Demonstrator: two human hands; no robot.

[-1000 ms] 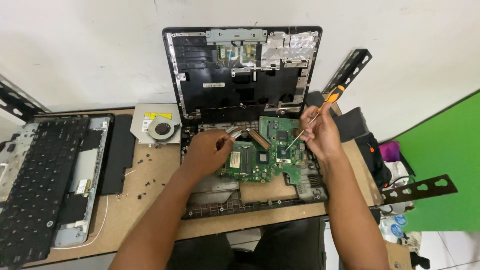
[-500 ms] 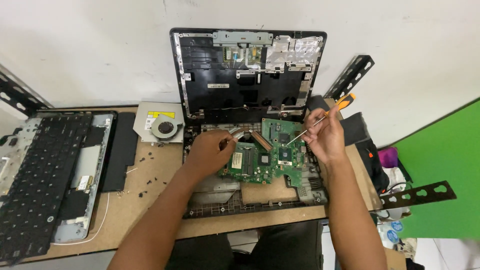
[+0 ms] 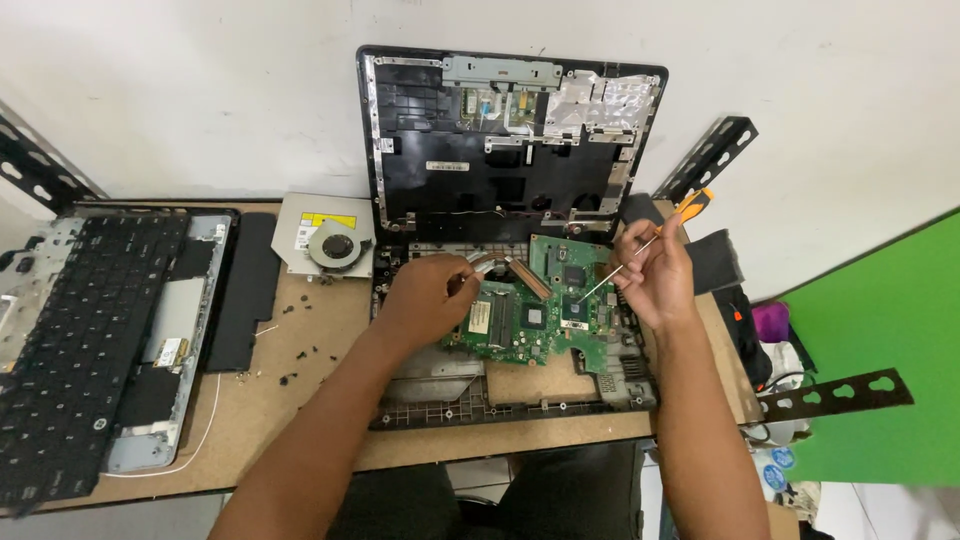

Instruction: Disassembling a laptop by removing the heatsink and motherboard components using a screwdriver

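The left hand (image 3: 428, 292) lay curled, palm down, on the left edge of the green circuit board (image 3: 545, 315), fingers bent around the copper heat pipe (image 3: 500, 268). The right hand (image 3: 655, 275) pinched an orange-handled screwdriver (image 3: 640, 245), its thin tip touching the board near a dark chip. The board sat in the open laptop base (image 3: 520, 385) at the centre of the frame, on the wooden bench (image 3: 300, 400). Behind it the stripped black lid (image 3: 510, 140) leaned against the white wall. Left of the base lay an optical drive (image 3: 300, 225) with a round fan (image 3: 338, 247) on it, loose screws (image 3: 300, 350) nearby, and a detached keyboard (image 3: 70, 340) at the far left.
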